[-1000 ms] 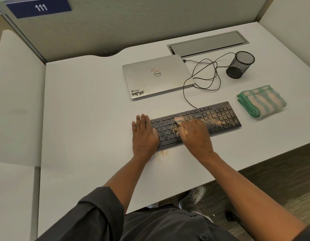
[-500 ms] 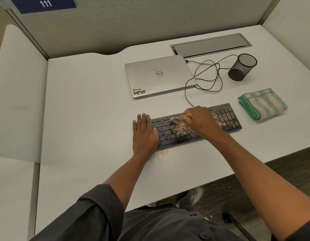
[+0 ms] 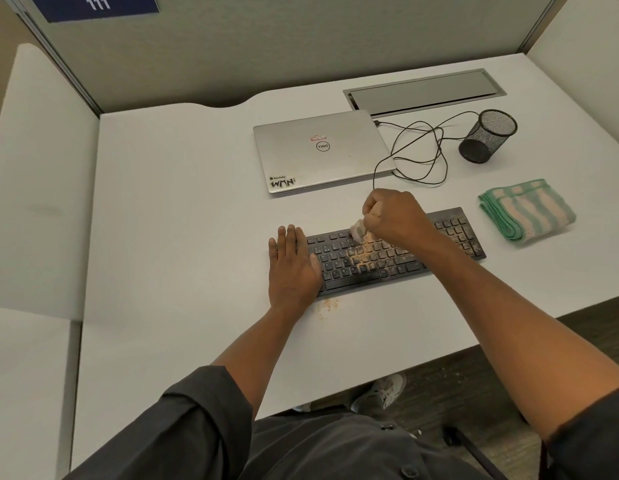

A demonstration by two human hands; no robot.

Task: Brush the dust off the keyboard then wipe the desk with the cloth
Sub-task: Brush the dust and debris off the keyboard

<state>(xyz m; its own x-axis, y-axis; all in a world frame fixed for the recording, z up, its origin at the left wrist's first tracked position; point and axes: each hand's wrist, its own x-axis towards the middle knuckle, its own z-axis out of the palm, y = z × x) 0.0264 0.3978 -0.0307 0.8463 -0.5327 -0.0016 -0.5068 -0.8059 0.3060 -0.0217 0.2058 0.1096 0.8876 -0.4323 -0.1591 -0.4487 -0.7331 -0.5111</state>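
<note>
Left hand: the left hand (image 3: 290, 268) lies flat, fingers straight and together, on the white desk top (image 3: 183, 209) at the left end of the black flat keyboard (image 3: 394, 252); the thumb side touches the keyboard's edge, apparently steadying it. It holds nothing.
Swept-off dust: a small tan scatter of dust (image 3: 328, 305) lies on the desk just in front of the keyboard's left part, so some has already come off.
Keyboard: it lies across the middle of the desk, in front of the closed silver laptop (image 3: 320, 152). A thick tan patch covers the middle keys, with thinner specks on the number pad at the right end.
Brush: a small pale-bristled brush (image 3: 357, 231) has its bristles on the upper key rows; its handle is hidden in the fist.
Right hand: the right hand (image 3: 393, 216) is curled into a fist round the brush, above the keyboard's far edge.
Cloth: the folded green-and-cream striped cloth (image 3: 526, 211) lies untouched on the desk just right of the keyboard.
Progress: brushing looks partly done, with most dust left on the keys; wiping not yet begun.
</note>
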